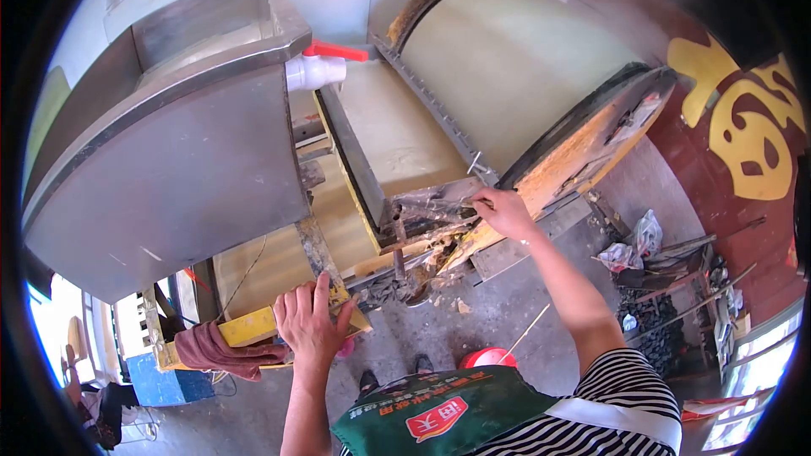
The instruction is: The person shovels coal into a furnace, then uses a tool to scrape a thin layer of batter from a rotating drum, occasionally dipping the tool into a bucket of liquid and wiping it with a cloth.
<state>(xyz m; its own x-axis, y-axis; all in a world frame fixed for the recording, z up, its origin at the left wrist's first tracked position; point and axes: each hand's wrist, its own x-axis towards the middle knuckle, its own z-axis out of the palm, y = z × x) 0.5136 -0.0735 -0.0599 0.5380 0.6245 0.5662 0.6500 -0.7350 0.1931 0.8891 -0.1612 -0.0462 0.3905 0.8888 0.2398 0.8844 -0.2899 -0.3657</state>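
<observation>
My left hand (311, 321) lies on the yellow frame bar (252, 326), its fingers stretched out over the edge, holding nothing. Just left of it a brown cloth (218, 353) is draped over the bar. My right hand (507, 214) is closed in a pinch at the near corner of the metal trough (431, 194); what lies between the fingers is hidden. A small metal T-shaped handle (476, 162) sticks up close beyond it. Pale liquid (397, 127) fills the trough, which sits against a large drum (515, 59) with a whitish surface.
On the left stands a big steel tank (177, 169) with a white valve (314, 73) and red lever (338, 51). A red bucket (490, 358) is on the floor by my apron (431, 414). Coal (659, 329) and plastic bags (634, 241) lie at right. Another person (106, 414) is at lower left.
</observation>
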